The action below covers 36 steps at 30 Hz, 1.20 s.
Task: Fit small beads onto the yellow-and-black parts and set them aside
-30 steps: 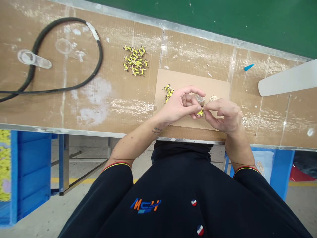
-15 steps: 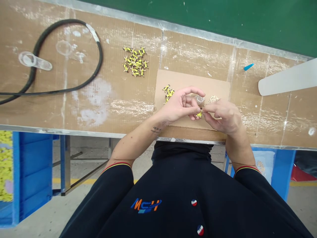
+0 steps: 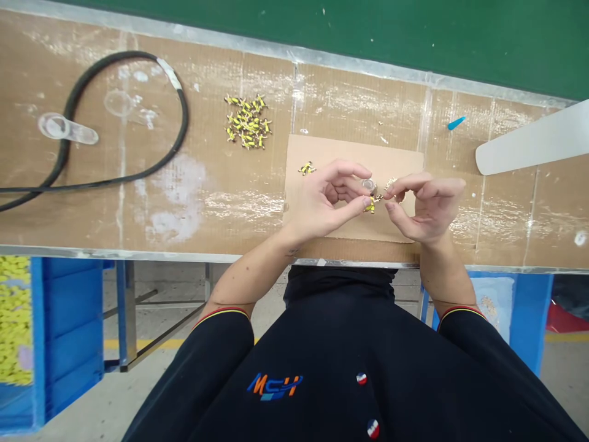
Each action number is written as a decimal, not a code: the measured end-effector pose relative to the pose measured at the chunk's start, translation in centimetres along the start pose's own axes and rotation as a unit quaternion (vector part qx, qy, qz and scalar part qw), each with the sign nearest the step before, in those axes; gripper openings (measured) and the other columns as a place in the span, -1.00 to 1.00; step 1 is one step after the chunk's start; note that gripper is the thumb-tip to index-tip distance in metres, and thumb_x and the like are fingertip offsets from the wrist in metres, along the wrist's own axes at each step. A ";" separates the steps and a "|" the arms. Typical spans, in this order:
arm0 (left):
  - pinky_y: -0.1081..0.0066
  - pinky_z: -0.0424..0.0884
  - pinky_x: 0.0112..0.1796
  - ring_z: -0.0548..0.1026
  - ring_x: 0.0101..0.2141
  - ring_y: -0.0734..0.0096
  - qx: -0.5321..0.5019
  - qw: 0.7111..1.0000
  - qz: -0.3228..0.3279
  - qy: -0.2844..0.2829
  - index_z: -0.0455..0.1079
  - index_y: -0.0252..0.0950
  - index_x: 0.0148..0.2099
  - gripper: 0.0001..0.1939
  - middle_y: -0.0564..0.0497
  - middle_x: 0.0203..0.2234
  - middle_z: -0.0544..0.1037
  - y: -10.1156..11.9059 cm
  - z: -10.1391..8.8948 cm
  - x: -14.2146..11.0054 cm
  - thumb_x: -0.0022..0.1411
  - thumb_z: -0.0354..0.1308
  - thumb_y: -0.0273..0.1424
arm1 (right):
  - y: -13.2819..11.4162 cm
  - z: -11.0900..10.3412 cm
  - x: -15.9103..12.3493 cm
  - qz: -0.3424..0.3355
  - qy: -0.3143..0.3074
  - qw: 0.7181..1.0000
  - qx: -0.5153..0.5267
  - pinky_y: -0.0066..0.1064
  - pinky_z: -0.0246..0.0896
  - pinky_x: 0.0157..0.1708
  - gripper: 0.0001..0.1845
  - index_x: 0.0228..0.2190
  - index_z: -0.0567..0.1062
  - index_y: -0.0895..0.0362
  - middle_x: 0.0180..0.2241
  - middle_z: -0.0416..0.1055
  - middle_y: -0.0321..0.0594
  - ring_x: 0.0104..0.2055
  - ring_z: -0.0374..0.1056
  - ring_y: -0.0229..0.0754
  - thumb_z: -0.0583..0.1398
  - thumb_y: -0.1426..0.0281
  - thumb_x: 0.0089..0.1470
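Note:
Between the thumb and fingers of my left hand [image 3: 331, 199] is a small yellow figure [image 3: 370, 207] with dark and pale ends. My right hand [image 3: 423, 205] is beside it, thumb and forefinger pinched close at a tiny pale piece [image 3: 379, 197] by the figure's top. Whether that piece is joined to the figure is too small to tell. Just beyond the fingertips stands a small clear container [image 3: 369, 183]. A little heap of pale pieces [image 3: 391, 182] is partly hidden by my right hand. A few yellow figures [image 3: 307, 167] lie beyond my left hand on the cardboard sheet [image 3: 354, 148].
A larger pile of yellow figures [image 3: 248, 121] lies left of the sheet. Farther left are a looped black cable [image 3: 186, 110] and a clear plastic piece [image 3: 69, 129]. A blue cap-like cone [image 3: 456, 123] and a white panel [image 3: 529, 144] are right. Blue bins [image 3: 69, 319] stand below the table.
My right hand has opened out somewhat and shifted slightly right, still near the figure. The figure now hangs more upright. The view has shifted a little, and my left hand covers more of the nearby figures.

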<state>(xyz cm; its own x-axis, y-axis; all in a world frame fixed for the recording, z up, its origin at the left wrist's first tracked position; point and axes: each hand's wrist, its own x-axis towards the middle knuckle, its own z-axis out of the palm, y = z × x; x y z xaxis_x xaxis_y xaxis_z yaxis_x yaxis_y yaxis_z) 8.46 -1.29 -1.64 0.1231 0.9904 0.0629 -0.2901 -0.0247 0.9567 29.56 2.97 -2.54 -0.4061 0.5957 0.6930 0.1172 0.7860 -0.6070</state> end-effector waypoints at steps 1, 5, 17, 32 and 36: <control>0.52 0.59 -0.30 0.68 -0.36 0.50 0.010 1.000 0.011 0.003 0.48 -0.22 -0.06 -0.56 0.09 -0.40 0.65 -0.1 0.0 -0.1 0.11 0.53 -0.19 | -0.1 0.1 0.1 0.000 0.000 1.000 0.005 -0.35 0.36 -0.59 -0.56 -0.17 0.24 -0.10 -0.28 0.56 -0.41 -0.40 0.50 -0.24 0.36 0.48 0.10; 0.54 0.58 -0.29 0.69 -0.33 0.50 0.034 0.998 0.061 0.006 0.51 -0.18 -0.03 -0.57 0.10 -0.36 0.66 -0.7 -0.2 -0.3 0.10 0.54 -0.25 | -0.6 0.5 0.4 -0.016 -0.007 1.000 0.022 -0.41 0.38 -0.55 -0.51 -0.14 0.23 -0.08 -0.30 0.56 -0.43 -0.42 0.48 -0.29 0.34 0.55 0.07; 0.40 0.61 -0.15 0.69 -0.29 0.48 0.090 0.982 0.166 0.003 0.52 -0.16 -0.06 -0.73 0.06 -0.31 0.70 -1.4 -0.3 -0.1 0.24 0.44 -0.25 | -0.7 0.8 0.1 -0.004 0.009 0.999 0.043 -0.37 0.37 -0.56 -0.53 -0.10 0.21 -0.12 -0.30 0.55 -0.42 -0.40 0.52 -0.24 0.35 0.45 0.16; 0.06 0.36 0.18 0.61 -0.01 0.16 0.604 0.751 0.059 0.260 0.54 -0.17 -0.11 -0.85 -0.02 -0.18 0.70 -1.2 -16.5 3.4 0.31 0.19 -0.44 | 0.9 -2.9 0.2 0.042 0.044 0.993 -0.106 -0.30 0.35 -0.51 -0.77 -0.32 0.40 -0.02 -0.45 0.52 -0.34 -0.46 0.48 -0.20 0.39 0.34 0.14; 0.01 0.34 0.16 0.61 -0.05 0.14 0.618 0.747 0.038 0.241 0.53 -0.17 -0.17 -0.88 -0.01 -0.24 0.72 -2.0 -16.7 3.8 0.23 0.24 -0.45 | 0.5 -2.8 0.4 0.043 0.034 0.989 -0.136 -0.27 0.34 -0.52 -0.81 -0.34 0.42 -0.02 -0.44 0.55 -0.32 -0.48 0.47 -0.19 0.36 0.30 0.17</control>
<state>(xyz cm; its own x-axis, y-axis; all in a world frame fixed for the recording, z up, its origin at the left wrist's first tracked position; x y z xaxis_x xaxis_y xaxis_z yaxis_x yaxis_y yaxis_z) -6.35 4.79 -8.02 -0.2917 0.9065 0.3052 0.8564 0.1055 0.5054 31.98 4.13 -1.47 -0.3231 0.6650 0.6733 0.3917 0.7417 -0.5445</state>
